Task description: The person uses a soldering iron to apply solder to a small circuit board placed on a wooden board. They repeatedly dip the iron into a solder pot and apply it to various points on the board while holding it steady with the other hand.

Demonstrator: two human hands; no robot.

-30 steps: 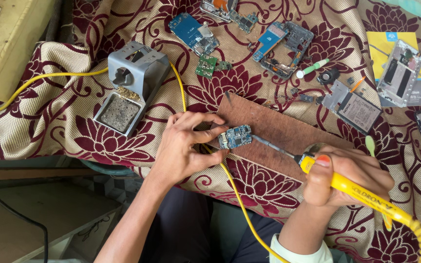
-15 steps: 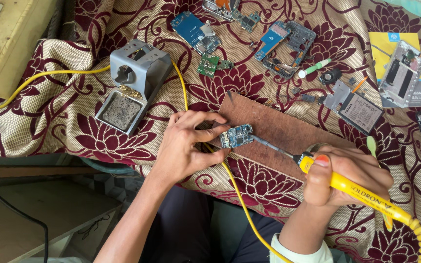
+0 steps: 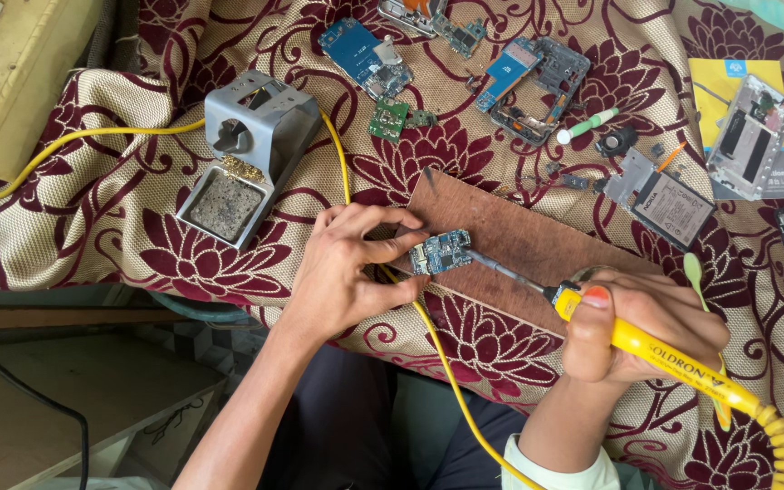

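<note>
Maroon floral cloth (image 3: 93,236) over table, brown board (image 3: 519,240) at centre. On board: small blue PCB (image 3: 441,251), pinched at its left end by left hand (image 3: 347,272), fingers closed on it. Right hand (image 3: 646,331), just right of board, wrapped tight round yellow iron (image 3: 673,358), tip touching PCB's right edge. Grey iron stand (image 3: 242,150) well left of board, yellow cord (image 3: 342,168) between. Phone parts (image 3: 528,77) scattered above board; battery (image 3: 673,204) to its upper right.
</note>
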